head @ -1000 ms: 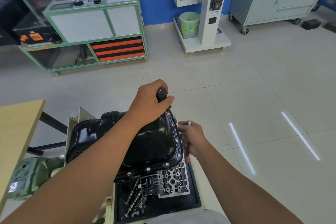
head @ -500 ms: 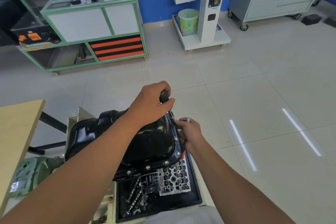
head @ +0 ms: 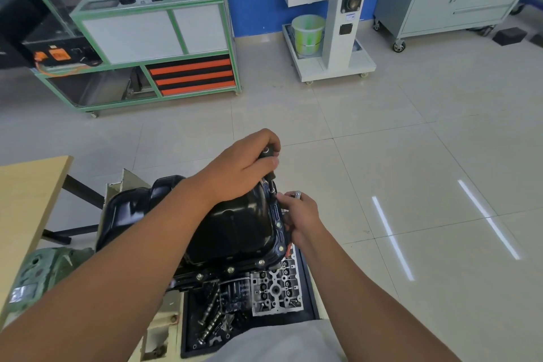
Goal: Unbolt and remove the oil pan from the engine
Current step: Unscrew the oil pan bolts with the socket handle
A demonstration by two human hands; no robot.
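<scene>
Left hand (head: 241,167) and right hand (head: 299,214) both curled, gripping.

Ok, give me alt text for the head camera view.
A person's left hand grips a black-handled driver set on a bolt at the black oil pan rim, while the right hand pinches a small metal piece beside it.

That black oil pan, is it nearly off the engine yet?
Not yet. The oil pan sits in place, with several bolts visible along its near and right rim. In hand: the left hand grips a driver tool pointing down at the far right rim, while the right hand pinches something small and silvery beside it. Left: the remaining bolts, then lifting the pan away.
</scene>
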